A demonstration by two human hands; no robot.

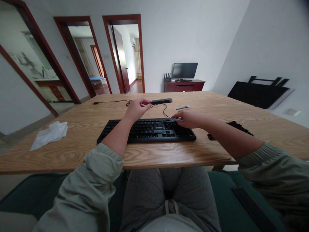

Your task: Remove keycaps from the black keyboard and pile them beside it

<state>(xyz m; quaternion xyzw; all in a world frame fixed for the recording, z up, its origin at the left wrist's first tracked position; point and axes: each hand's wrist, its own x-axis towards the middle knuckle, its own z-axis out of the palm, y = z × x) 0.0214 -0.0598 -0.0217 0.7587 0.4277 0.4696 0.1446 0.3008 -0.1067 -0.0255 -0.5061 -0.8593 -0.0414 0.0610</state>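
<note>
1. Grey-trousered lap (pixel 166 190) sits closest, tucked under the near edge of the wooden table (pixel 79 151); both sleeves are pale green.
2. Black keyboard (pixel 149 130) lies parallel to that edge, just back from it, with bare wood-grain top open at 9 o'clock and beyond at 12.
3. Left hand (pixel 137 108) is at 12 o'clock of the keyboard's middle, fingers pinched on the end of a slim black bar-shaped device (pixel 161 101), held level above the table.
4. Right hand (pixel 189 117) sits over the keyboard's far right corner, fingers closed on a small silvery tool (pixel 179 120); its tip points left.
5. Thin black cable (pixel 111 102) runs off toward 10 o'clock.
6. Crumpled white cloth (pixel 49 134) at 9 o'clock, blue pen-like item (pixel 182 107) at 1, black flat object (pixel 238 126) at 3.
</note>
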